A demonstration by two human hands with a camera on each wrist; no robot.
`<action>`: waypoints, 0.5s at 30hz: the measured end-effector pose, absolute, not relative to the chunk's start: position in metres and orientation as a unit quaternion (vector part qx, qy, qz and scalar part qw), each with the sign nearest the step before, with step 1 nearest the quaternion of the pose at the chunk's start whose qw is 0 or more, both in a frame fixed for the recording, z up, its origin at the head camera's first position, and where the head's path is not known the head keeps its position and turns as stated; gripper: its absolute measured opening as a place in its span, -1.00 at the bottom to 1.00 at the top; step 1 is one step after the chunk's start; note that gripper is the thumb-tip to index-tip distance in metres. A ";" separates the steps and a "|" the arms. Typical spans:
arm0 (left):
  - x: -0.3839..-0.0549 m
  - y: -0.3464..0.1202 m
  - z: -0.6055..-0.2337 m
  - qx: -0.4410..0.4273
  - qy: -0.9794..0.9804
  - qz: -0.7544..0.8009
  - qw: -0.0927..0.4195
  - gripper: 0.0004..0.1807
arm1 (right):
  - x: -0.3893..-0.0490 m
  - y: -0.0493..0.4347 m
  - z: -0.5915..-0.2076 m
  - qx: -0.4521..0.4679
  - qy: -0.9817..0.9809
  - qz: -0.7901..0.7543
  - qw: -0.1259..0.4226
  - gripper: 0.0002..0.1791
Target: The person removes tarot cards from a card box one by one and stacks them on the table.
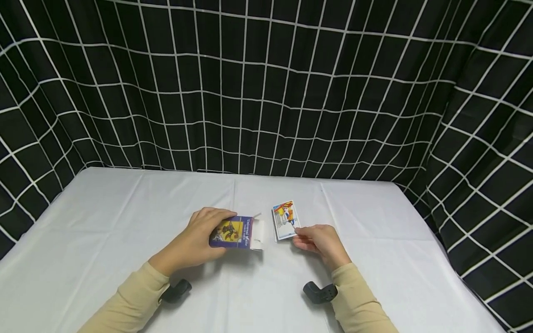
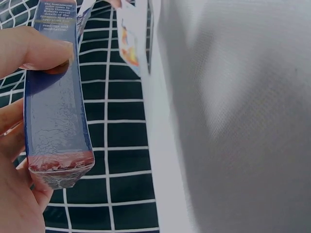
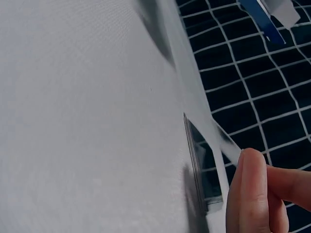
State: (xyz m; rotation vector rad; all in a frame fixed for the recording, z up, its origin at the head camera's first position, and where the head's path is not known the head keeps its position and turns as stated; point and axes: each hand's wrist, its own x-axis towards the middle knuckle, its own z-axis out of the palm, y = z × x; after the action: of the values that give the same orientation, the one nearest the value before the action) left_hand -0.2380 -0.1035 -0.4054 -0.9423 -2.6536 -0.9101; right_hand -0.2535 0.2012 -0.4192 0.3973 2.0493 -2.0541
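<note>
My left hand (image 1: 199, 238) grips a blue tarot card box (image 1: 233, 232) with a yellow picture, thumb on one side and fingers round the other. The box's end faces right with its white flaps (image 1: 257, 233) open. In the left wrist view its narrow printed side shows, with clear wrap bunched at the near end. To the right, my right hand (image 1: 319, 241) pinches the lower corner of a picture card (image 1: 286, 221) between thumb and fingers. Under that card, a thin stack of cards (image 3: 195, 167) lies on the table, seen edge-on in the right wrist view.
A white cloth (image 1: 158, 208) with fold creases covers the table. Black curtains with a white grid (image 1: 266, 92) stand behind it and at both sides. A black camera mount (image 1: 176, 291) sits on the left wrist, another mount (image 1: 319, 293) on the right.
</note>
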 end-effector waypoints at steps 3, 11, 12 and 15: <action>-0.237 -0.103 -0.406 -0.316 -0.893 -0.307 0.089 -0.21 | -0.253 0.200 -0.423 0.140 0.690 -0.702 0.106 -0.82; -0.238 -0.102 -0.406 -0.313 -0.895 -0.305 0.087 -0.20 | -0.254 0.198 -0.429 0.165 0.700 -0.687 0.099 -0.72; -0.238 -0.102 -0.406 -0.313 -0.895 -0.306 0.087 -0.20 | -0.255 0.198 -0.430 0.169 0.704 -0.682 0.100 -0.71; -0.237 -0.103 -0.405 -0.314 -0.894 -0.308 0.087 -0.20 | -0.255 0.199 -0.431 0.177 0.720 -0.662 0.108 -0.72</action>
State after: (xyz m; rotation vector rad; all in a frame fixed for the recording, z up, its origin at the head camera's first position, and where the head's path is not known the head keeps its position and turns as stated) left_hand -0.2372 -0.1026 -0.4055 -0.9349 -2.6624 -0.9173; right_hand -0.2551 0.1987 -0.4312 0.5219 2.1170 -1.9488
